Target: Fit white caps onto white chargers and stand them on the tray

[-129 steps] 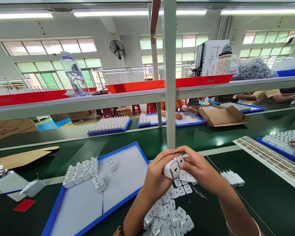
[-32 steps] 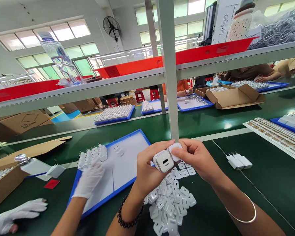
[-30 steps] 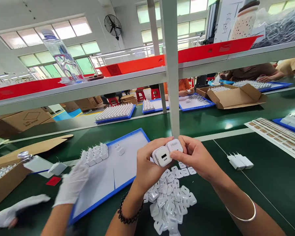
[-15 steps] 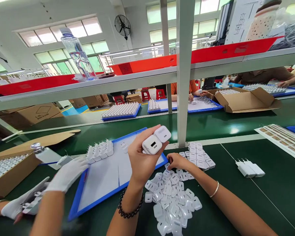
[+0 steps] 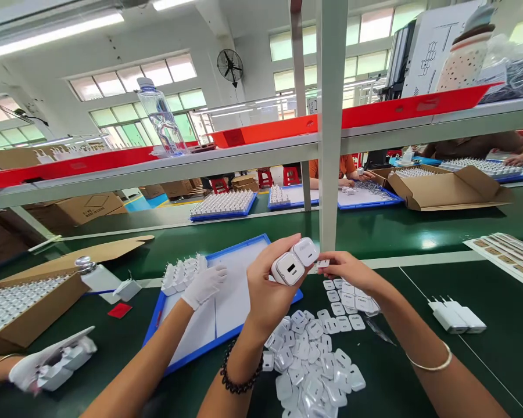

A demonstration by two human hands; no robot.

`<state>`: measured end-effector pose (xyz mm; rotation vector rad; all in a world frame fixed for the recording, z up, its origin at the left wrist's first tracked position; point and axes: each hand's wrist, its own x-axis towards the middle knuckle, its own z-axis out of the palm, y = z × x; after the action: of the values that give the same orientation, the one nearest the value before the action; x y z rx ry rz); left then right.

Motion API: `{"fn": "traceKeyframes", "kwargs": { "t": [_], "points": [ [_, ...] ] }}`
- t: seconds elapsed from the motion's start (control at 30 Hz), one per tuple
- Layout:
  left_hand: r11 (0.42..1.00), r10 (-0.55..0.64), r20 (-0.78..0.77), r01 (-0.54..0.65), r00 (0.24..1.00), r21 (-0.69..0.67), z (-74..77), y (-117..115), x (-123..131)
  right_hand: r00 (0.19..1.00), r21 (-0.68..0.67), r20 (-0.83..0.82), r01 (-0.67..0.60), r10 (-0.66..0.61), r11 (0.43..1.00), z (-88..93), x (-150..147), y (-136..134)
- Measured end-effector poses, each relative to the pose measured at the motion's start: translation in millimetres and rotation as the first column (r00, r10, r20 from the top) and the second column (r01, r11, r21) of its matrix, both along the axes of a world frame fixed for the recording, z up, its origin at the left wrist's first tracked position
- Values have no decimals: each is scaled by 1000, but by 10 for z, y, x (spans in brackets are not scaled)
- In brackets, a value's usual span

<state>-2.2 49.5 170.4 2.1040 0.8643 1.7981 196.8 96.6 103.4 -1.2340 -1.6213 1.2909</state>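
My left hand [image 5: 268, 284], with a black bead bracelet, is closed around two white plug chargers. The nearer charger [image 5: 286, 269] shows a dark port in its end face; the other charger [image 5: 305, 251] shows a small slot. Just right of them, my right hand [image 5: 344, 268] pinches a small white faceplate [image 5: 323, 263] between thumb and fingertips. Beneath both hands lies a heap of white faceplates [image 5: 307, 360], some with shiny film. Stacked faceplates [image 5: 355, 299] sit below my right hand, which partly covers them.
A co-worker's gloved hand [image 5: 206, 285] reaches over a blue-rimmed tray [image 5: 239, 325] beside rows of chargers [image 5: 181, 273]. Their other gloved hand [image 5: 30, 371] holds several chargers. A shelf post [image 5: 330, 128] rises ahead. Two chargers [image 5: 455, 316] lie at right.
My right hand has risen from the faceplate heap to beside the chargers with a faceplate in its fingers. The co-worker's gloved hand has moved right over the tray.
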Motion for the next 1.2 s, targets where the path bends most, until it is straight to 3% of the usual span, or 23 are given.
{"fn": "traceKeyframes", "kwargs": {
  "t": [0.1,0.2,0.37,0.5,0.63,0.77,1.2],
  "points": [
    [999,15,-5,-15,1000,30,-17,4,22,965,31,-254,-65,70,997,278,126,-244],
    [998,30,-10,-30,999,59,-51,18,41,889,97,-456,17,29,995,487,107,-512],
    [988,35,-31,-30,999,154,-111,44,62,844,75,-535,69,-18,995,668,-53,-879],
    [973,34,-85,-13,996,232,-134,43,79,875,183,-473,211,-102,960,682,-161,-979],
    [956,45,-128,-5,991,294,-148,32,101,832,60,-554,36,3,998,638,-255,-937],
    [944,48,-153,5,987,329,-168,25,117,774,-24,-628,-120,79,992,589,-307,-889],
    [919,94,-209,-5,973,393,-168,26,116,723,-71,-689,-142,54,987,539,-318,-866]
  ]
}}
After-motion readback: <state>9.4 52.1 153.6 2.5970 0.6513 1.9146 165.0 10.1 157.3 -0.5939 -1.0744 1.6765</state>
